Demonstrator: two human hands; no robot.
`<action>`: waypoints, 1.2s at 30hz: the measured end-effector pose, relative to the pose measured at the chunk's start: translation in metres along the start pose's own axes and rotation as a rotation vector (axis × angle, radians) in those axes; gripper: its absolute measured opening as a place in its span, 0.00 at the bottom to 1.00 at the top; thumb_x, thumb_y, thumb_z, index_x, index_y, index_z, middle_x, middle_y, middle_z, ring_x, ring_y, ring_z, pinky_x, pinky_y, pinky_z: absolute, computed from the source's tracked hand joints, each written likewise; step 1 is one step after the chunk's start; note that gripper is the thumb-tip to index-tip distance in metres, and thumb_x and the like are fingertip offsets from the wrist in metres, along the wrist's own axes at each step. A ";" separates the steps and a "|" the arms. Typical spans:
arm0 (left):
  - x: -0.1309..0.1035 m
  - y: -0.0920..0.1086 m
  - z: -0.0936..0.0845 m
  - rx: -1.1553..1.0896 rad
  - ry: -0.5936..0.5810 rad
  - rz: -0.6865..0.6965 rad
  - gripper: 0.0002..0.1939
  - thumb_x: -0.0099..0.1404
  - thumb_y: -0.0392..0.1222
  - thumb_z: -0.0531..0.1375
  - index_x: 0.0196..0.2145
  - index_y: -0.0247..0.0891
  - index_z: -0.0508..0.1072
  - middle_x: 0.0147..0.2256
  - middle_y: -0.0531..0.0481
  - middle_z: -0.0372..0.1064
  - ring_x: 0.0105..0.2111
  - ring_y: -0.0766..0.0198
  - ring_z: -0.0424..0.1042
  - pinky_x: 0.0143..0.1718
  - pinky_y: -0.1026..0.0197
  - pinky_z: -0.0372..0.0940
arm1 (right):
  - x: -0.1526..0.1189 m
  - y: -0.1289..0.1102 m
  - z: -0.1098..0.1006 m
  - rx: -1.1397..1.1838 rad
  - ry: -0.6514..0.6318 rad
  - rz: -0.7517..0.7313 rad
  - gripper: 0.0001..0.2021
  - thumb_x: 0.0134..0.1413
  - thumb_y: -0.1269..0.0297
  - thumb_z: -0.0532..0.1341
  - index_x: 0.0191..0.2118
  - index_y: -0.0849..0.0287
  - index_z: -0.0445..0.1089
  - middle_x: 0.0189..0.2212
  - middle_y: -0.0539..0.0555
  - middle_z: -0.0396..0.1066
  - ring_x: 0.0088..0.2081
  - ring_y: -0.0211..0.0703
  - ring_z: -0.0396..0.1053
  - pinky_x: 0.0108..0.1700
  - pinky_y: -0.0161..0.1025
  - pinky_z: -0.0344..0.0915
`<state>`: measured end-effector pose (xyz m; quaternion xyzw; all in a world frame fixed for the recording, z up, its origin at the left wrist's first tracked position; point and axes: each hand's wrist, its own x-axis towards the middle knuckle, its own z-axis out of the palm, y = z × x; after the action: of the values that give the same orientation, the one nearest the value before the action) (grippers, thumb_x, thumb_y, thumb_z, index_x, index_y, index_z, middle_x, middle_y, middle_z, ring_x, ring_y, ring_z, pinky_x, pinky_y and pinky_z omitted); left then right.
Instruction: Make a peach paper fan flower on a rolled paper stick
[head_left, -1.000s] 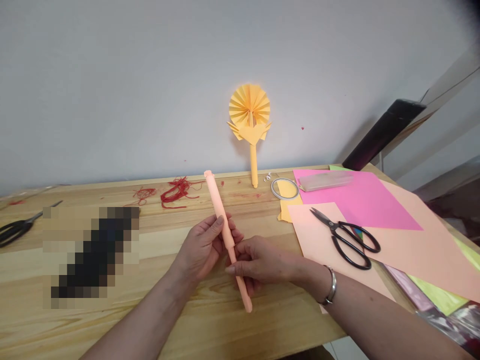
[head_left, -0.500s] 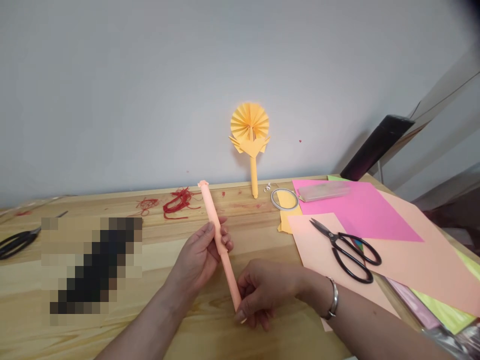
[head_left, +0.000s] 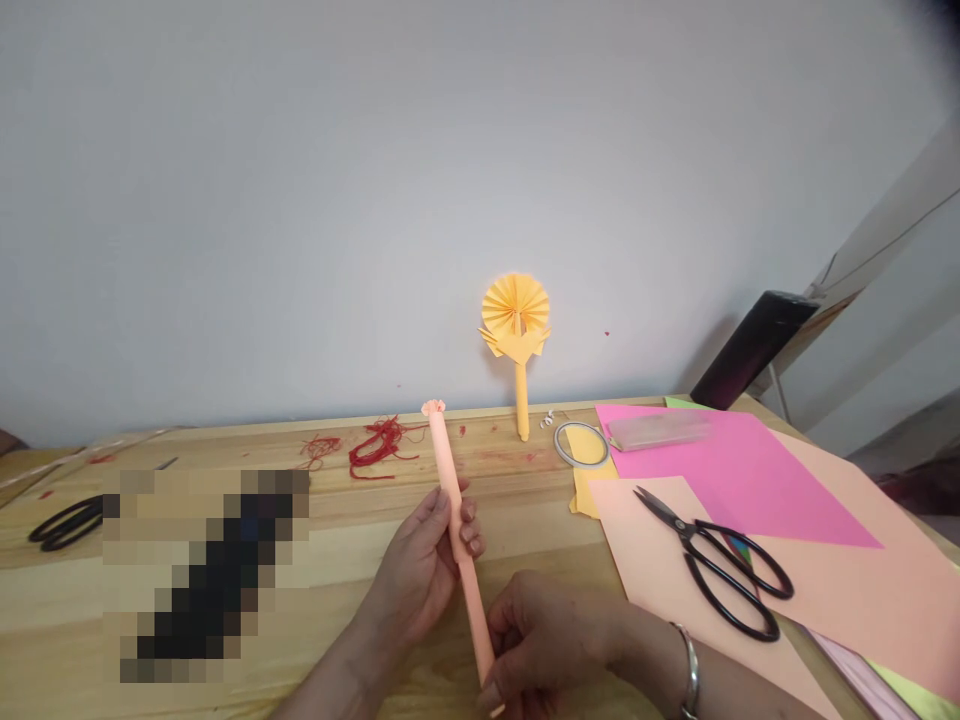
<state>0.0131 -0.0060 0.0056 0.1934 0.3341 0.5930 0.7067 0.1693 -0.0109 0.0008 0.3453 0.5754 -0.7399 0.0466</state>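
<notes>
A long pink paper tube [head_left: 448, 470] with a frilled top end slants across the middle of the view, a thinner section coming out of its lower end. My left hand [head_left: 427, 550] is wrapped round the tube at its middle. My right hand [head_left: 536, 640] pinches the lower end of the thinner section between thumb and fingers. Behind them, a yellow paper fan flower [head_left: 516, 310] on a rolled stem leans upright against the wall. Black-handled scissors [head_left: 705, 560] lie right of my right hand on a pink paper sheet [head_left: 637, 530].
Red thread [head_left: 375, 447] lies in tangles at the back. A tape roll [head_left: 559, 445] rests on yellow paper scraps [head_left: 589, 495]. Magenta paper [head_left: 780, 480] carries a clear case [head_left: 660, 432]. More scissors [head_left: 67, 522] and a blurred-out dark object [head_left: 217, 575] are at left. A black cylinder [head_left: 754, 350] leans at back right.
The view has tilted up, so everything sits lower and slightly further right in the picture. Both hands keep their hold on the paper tube, with little change between them.
</notes>
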 end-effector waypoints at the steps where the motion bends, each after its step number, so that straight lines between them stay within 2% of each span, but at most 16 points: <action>1: 0.000 0.000 0.000 -0.001 -0.002 -0.002 0.06 0.63 0.36 0.56 0.38 0.34 0.71 0.26 0.51 0.63 0.23 0.71 0.61 0.25 0.66 0.60 | 0.000 0.000 0.000 -0.003 0.008 0.003 0.06 0.41 0.68 0.64 0.21 0.64 0.68 0.16 0.46 0.66 0.15 0.27 0.62 0.18 0.23 0.62; 8: -0.003 -0.002 0.002 -0.008 -0.006 -0.037 0.05 0.62 0.35 0.57 0.37 0.34 0.71 0.26 0.51 0.63 0.23 0.71 0.61 0.25 0.65 0.60 | 0.002 0.001 0.000 0.015 0.057 0.016 0.06 0.40 0.68 0.64 0.21 0.63 0.68 0.16 0.45 0.66 0.14 0.27 0.61 0.19 0.25 0.62; 25: -0.003 -0.004 -0.001 0.058 -0.068 -0.023 0.07 0.60 0.40 0.59 0.36 0.35 0.71 0.26 0.51 0.64 0.27 0.66 0.64 0.31 0.63 0.61 | 0.005 0.000 0.001 0.123 0.053 -0.019 0.05 0.44 0.70 0.61 0.22 0.64 0.66 0.16 0.45 0.66 0.13 0.27 0.61 0.16 0.24 0.60; 28: -0.004 -0.007 0.000 0.058 -0.075 -0.022 0.06 0.61 0.40 0.59 0.34 0.35 0.71 0.25 0.52 0.64 0.26 0.67 0.64 0.31 0.64 0.61 | 0.007 0.000 0.000 0.141 0.093 -0.055 0.05 0.45 0.70 0.59 0.22 0.64 0.66 0.16 0.46 0.67 0.13 0.28 0.62 0.16 0.25 0.60; 32: -0.007 -0.011 0.002 0.030 -0.087 -0.105 0.06 0.60 0.40 0.59 0.34 0.35 0.71 0.26 0.51 0.65 0.26 0.67 0.64 0.30 0.62 0.62 | 0.011 0.003 -0.002 0.141 0.194 -0.096 0.05 0.46 0.68 0.58 0.23 0.63 0.65 0.16 0.47 0.67 0.14 0.30 0.63 0.16 0.27 0.59; 36: -0.006 -0.008 0.003 0.046 -0.056 -0.082 0.06 0.59 0.41 0.61 0.33 0.35 0.71 0.26 0.51 0.65 0.26 0.66 0.65 0.31 0.63 0.62 | 0.009 0.003 -0.003 0.108 0.202 -0.100 0.07 0.45 0.63 0.60 0.25 0.62 0.64 0.17 0.46 0.66 0.15 0.31 0.62 0.18 0.29 0.59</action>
<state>0.0205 -0.0134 0.0034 0.2121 0.3353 0.5502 0.7348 0.1651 -0.0066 -0.0073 0.3911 0.5532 -0.7325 -0.0673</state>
